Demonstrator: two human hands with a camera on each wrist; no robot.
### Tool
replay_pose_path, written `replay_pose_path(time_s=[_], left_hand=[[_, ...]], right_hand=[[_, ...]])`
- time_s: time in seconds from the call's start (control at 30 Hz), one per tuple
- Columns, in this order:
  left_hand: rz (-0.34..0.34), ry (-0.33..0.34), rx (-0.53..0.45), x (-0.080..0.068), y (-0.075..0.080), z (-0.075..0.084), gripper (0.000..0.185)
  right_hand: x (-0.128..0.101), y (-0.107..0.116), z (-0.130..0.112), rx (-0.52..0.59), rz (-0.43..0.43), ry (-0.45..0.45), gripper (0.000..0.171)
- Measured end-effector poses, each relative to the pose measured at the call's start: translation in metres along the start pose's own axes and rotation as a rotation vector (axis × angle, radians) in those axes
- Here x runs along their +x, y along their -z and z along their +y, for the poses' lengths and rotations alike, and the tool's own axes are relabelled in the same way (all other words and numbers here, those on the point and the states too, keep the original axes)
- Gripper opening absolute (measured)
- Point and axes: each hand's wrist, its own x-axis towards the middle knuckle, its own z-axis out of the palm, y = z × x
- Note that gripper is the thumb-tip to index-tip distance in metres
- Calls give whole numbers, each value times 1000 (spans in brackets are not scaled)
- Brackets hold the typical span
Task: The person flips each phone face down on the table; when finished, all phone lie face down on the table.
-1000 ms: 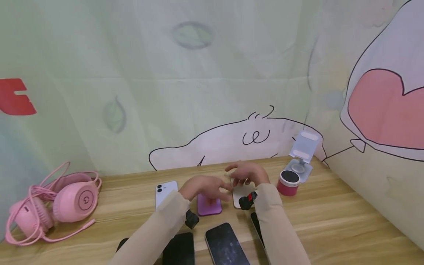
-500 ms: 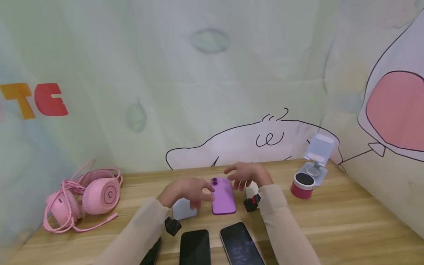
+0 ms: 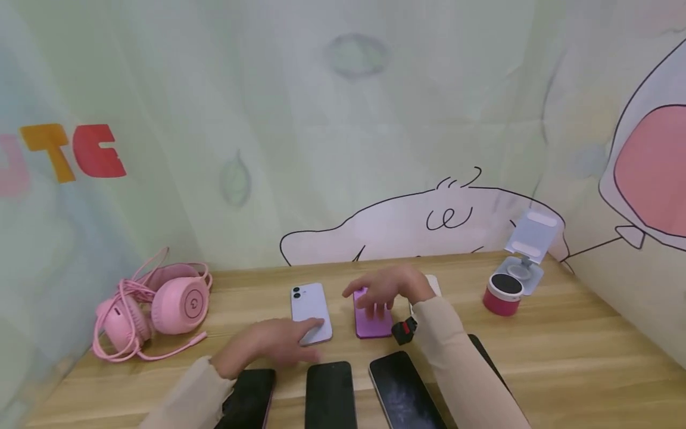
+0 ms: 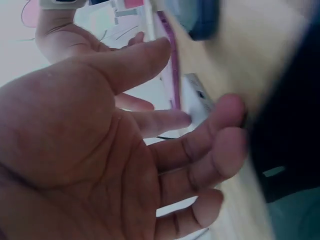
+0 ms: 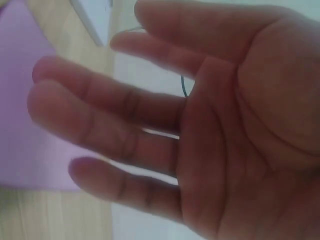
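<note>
Handling purple phone: we judged it stiff, smooth, slippery; grip the long edges.
Right hand: fingers straight, resting on it.
Left hand: relaxed, touching the lilac phone.

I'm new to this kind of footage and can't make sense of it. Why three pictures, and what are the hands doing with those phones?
A person wears three cameras: one on the head, looking down at the wooden table, and one on each wrist, which gives the two close palm pictures.

In the head view, the left hand lies open with its fingertips on the near end of a pale lilac phone lying face down. The right hand, fingers relaxed, rests on a purple phone lying face down. Neither hand grips anything.

Nearer the person lie dark phones, screens up, such as the middle black phone. Pink wired headphones sit to the left; a small red round tin with a black top and a white folding stand sit to the right.
</note>
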Motion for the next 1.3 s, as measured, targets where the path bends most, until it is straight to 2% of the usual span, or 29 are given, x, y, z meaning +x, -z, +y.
replay_pose_path(time_s=[0.13,0.2,0.3,0.4,0.57,0.77,0.83,0.97,1.13,1.3], left_hand=[[12,-22,51,-14,1,-23,76],[16,-48,55,-21,1,-33,80],[60,-93,68,-29,-1,-43,80],[96,-72,76,-38,-3,-44,71],[105,38,145,-48,-11,-43,65],[144,58,214,-52,-21,-39,69],[143,85,212,-52,-23,-39,71],[145,159,266,-56,-25,-40,75],[190,171,351,-60,-27,-40,77],[220,166,349,-62,-28,-41,79]], right_hand=[[5,2,-15,-46,-53,73,42],[7,3,-20,-70,-72,88,42],[9,0,-26,-87,-98,85,41],[12,-8,-31,-61,-128,81,40],[12,-26,-45,-45,-187,142,38],[7,-46,-64,-53,-312,245,39],[7,-53,-71,-72,-338,286,40],[9,-67,-84,-155,-328,346,40],[14,-82,-96,-245,-342,326,41],[15,-90,-103,-265,-373,290,45]])
